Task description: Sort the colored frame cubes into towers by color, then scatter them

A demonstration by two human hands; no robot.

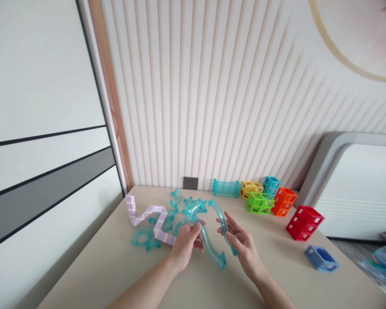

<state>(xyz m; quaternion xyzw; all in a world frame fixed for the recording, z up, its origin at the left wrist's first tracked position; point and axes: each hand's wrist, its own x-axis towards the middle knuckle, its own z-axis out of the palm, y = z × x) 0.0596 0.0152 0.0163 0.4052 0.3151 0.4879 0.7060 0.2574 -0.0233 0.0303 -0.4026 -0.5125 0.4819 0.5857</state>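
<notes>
My left hand (189,243) is closed on a curved, clear teal tube (211,247) with flared ends, slanting down to the right. In my right hand (242,243) is a second teal tube (220,216), long and bent, gripped between thumb and fingers and held close beside the first. Just behind the left hand, another curved teal tube (196,207) lies among several clear teal connector pieces (176,197). A purple and white folding snake toy (161,219) zigzags left of my left hand, its near end reaching the hand.
A flat teal plate (142,237) lies at left. Along the wall sits a ribbed teal piece (227,188). Hollow blocks stand to the right: yellow (251,189), green (259,203), turquoise (271,186), orange (283,201), red (304,223), blue (321,259). A dark wall socket (191,183) sits behind the table (116,257).
</notes>
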